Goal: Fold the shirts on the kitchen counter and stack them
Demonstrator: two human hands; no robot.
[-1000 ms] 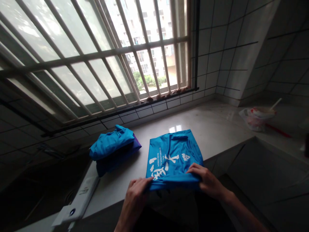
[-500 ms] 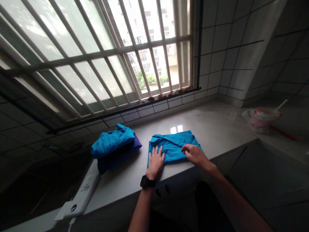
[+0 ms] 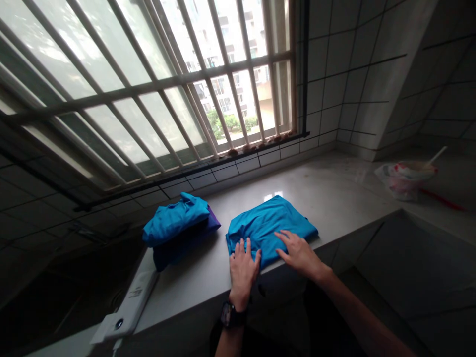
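Note:
A folded piece of blue cloth [image 3: 269, 215], perhaps a garment, lies on the pale countertop [image 3: 201, 277], its near edge by the counter's front. My left hand [image 3: 244, 263], with a dark watch on the wrist, rests flat on the cloth's near left part, fingers spread. On the near right part lies my right hand [image 3: 297, 252], its fingers apart and lightly bent, holding nothing. To the left sits a pile of folded cloth [image 3: 176, 220], bright blue on top with darker blue and purple below; neither hand touches it.
A white power strip [image 3: 136, 302] with a cable lies at the counter's left end, beside a dark sink area [image 3: 74, 287]. Far right stands a plastic bag [image 3: 403, 181] with a stick poking out. A barred window [image 3: 178, 79] rises behind the counter.
The blue cloth has shifted to a different, smoother fold with a raised far corner and reaches nearer the front edge. Both hands moved toward me; the right hand's fingers have opened out.

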